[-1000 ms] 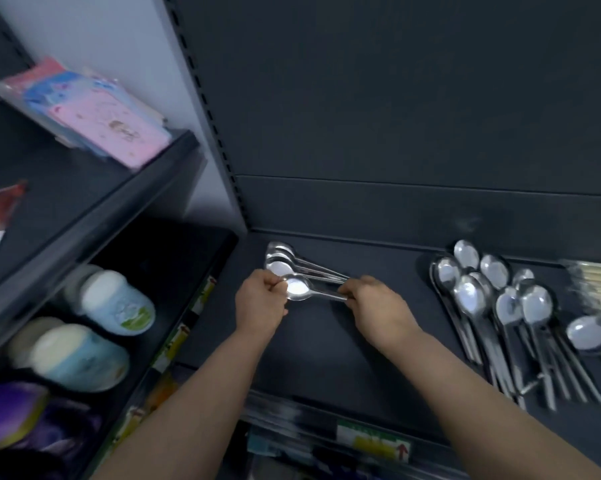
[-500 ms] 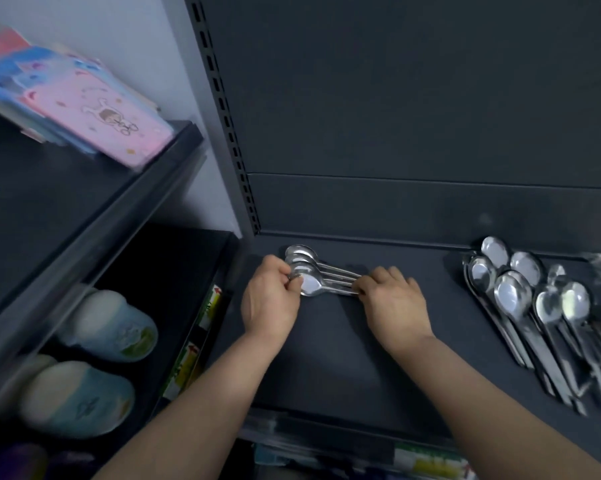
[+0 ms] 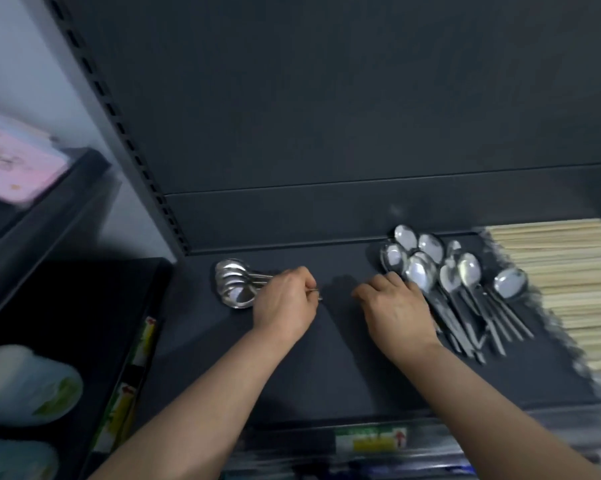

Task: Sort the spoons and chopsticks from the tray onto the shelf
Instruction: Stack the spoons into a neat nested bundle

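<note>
Head view looked down onto a dark grey metal shelf (image 3: pixel 327 358) where both bare hands worked. The left hand (image 3: pixel 285 303) lay knuckles up with its fingers curled tightly round the thin handles of a nested stack of shiny steel spoons (image 3: pixel 233 284). The stacked bowls pointed left, resting on the shelf near its back left corner, and a handle tip poked out past the fingers on the right.

The right hand (image 3: pixel 396 310) sat well apart from the left one, fingers bent downward. Its far edge overlapped the handles of a loose pile of polished metal spoons (image 3: pixel 448 271) spread bowls-up toward the back wall. Whether those fingers gripped a handle or merely rested there could not be told, since the hand hid the contact.

Just beside that pile, at the right end of the shelf, lay a wide bundle of pale wooden chopsticks (image 3: pixel 552 271).

A green and yellow price label (image 3: pixel 372 441) was fixed on the front rail. On the neighbouring unit to the left sat a blurred pink packet (image 3: pixel 15 161) above and pale rounded tubs (image 3: pixel 25 386) below.
</note>
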### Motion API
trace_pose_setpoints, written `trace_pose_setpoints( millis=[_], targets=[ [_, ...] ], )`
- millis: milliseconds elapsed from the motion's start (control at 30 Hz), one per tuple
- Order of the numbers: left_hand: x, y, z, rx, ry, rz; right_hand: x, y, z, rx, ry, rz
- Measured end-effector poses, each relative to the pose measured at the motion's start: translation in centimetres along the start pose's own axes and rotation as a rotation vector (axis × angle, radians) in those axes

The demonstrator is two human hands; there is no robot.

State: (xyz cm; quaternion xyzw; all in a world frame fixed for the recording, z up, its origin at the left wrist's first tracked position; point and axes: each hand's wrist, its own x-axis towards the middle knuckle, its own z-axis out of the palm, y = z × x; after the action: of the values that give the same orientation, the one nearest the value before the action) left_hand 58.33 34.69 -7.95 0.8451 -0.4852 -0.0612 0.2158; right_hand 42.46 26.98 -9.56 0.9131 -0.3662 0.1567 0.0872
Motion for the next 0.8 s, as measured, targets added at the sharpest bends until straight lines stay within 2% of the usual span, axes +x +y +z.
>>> trace_pose_setpoints(
  millis=[167,367,600,800],
  targets=[
    [0.5,6.4,2.9,-0.044,-0.069,0.058,-2.4,6.7,-1.6,-0.04,0.014,0.113],
    [1.6,12.3,5.4,-0.109,-0.088,0.026,-4.0,12.5,-2.1,-0.061,-0.031,0.172],
    [3.4,15.8,7.6,-0.174,-0.043,-0.043,-4.8,15.6,-1.6,0.017,-0.101,0.152],
    [4.3,17.2,8.7,-0.103,-0.046,-0.128,-5.3,16.7,-0.7,0.063,-0.156,0.109]
  ],
)
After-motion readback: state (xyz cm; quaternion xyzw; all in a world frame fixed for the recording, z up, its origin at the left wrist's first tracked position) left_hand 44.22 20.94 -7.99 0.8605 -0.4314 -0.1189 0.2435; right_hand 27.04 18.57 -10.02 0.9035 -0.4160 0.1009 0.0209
